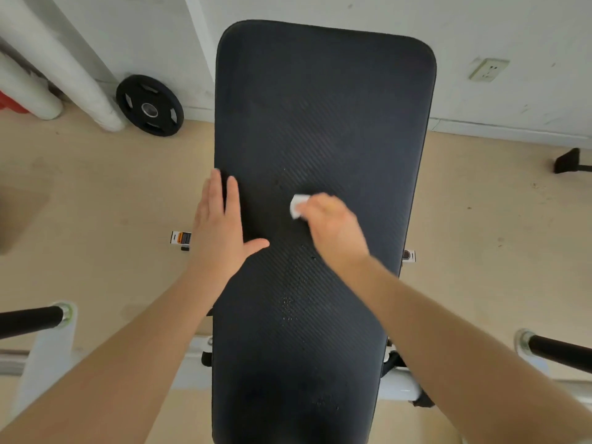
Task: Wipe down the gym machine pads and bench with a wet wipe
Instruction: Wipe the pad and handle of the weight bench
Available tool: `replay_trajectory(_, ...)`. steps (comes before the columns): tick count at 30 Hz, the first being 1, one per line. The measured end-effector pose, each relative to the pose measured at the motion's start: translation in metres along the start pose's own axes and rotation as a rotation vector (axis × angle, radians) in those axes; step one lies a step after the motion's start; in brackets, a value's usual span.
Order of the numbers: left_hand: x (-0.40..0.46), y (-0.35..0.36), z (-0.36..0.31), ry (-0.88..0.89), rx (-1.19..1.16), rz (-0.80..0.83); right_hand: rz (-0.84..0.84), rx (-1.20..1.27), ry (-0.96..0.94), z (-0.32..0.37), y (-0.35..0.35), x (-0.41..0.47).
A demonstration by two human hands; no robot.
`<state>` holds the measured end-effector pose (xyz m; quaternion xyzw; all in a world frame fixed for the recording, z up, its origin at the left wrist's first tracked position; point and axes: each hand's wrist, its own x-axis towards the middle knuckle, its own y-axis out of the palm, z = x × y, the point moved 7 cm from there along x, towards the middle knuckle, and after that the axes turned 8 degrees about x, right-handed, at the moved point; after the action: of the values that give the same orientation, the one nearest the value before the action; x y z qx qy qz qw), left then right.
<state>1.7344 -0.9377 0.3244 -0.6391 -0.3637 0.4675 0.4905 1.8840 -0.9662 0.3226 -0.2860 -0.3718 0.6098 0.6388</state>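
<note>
- Two bare forearms reach in from the bottom corners of the view, over a long black bench pad (pixel 320 123) with a fine diagonal ribbed texture.
- The left hand (pixel 221 229) lies flat on the pad's left edge, fingers straight and held together, thumb spread out to the right across the surface; it grips nothing.
- The right hand (pixel 333 229) presses down near the middle of the pad, fingers curled and pinching a small folded white wet wipe (pixel 298 206), which pokes out past the fingertips and touches the pad; the hand is motion-blurred.
- Small wet specks dot the pad's centre line nearer the camera.
- Black foam rollers on white frame tubes flank the pad: one left (pixel 32 318), one right (pixel 557 350).
- A black weight plate (pixel 150 105) leans against the white wall beyond the pad's left edge, beside white pipes (pixel 64 62).
- A wall socket (pixel 488 69) sits beyond the pad's far right corner.
</note>
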Motion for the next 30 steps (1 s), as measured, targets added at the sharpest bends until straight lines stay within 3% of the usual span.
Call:
replay_trajectory(2,-0.002,0.009,0.005,-0.028,-0.020,0.091,0.173,0.000,-0.039,0.009,0.016,-0.015)
replay_trajectory(3,-0.001,0.012,0.006,-0.024,-0.036,0.124,0.155,0.027,-0.043,0.006,0.012,-0.011)
replay_trajectory(8,0.004,0.015,0.007,0.004,0.008,0.117,-0.194,0.051,0.165,-0.029,-0.055,0.060)
replay_trajectory(10,0.005,0.017,0.006,-0.008,0.025,0.101,-0.217,0.010,0.146,-0.030,-0.049,0.068)
replay_trajectory(14,0.005,0.019,0.007,-0.006,0.020,0.091,-0.102,-0.038,-0.046,0.004,-0.004,0.033)
replay_trajectory(18,0.002,0.016,0.009,0.001,-0.021,0.102,0.275,0.025,-0.098,0.032,0.039,-0.010)
replay_trajectory(20,0.002,0.015,0.011,0.021,-0.026,0.107,0.229,0.032,-0.075,0.030,0.024,0.005)
replay_trajectory(24,0.003,0.017,0.012,0.052,-0.005,0.095,-0.168,0.030,0.090,0.010,-0.039,0.077)
replay_trajectory(26,0.004,0.019,0.012,0.053,-0.008,0.080,-0.173,-0.030,0.149,0.000,-0.038,0.098)
replay_trajectory(30,0.004,0.019,0.013,0.063,-0.027,0.061,-0.155,-0.152,0.006,0.021,-0.006,0.070)
